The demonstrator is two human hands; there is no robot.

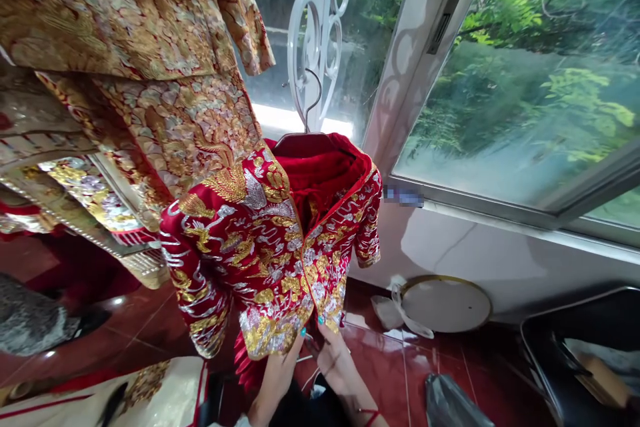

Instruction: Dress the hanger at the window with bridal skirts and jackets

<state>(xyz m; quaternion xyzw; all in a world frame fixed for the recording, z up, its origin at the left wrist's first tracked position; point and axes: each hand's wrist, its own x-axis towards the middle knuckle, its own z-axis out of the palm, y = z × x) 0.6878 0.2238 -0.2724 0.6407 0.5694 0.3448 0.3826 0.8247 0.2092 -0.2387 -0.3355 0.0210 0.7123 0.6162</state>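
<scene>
A red jacket (270, 247) thick with gold and silver embroidery hangs on a hanger (307, 113) hooked to a white scrolled window grille (320, 20). Both my hands reach up under its bottom hem. My left hand (280, 367) pinches the hem of the left front panel, fingertips tucked behind the cloth. My right hand (337, 357) grips the hem of the right front panel at the opening. The red lining shows at the collar.
More gold embroidered garments (125, 47) hang at the upper left. A round white disc (445, 303) leans on the wall under the window. A dark chair or case (575, 347) stands at right, a grey bag (450, 403) on the red floor.
</scene>
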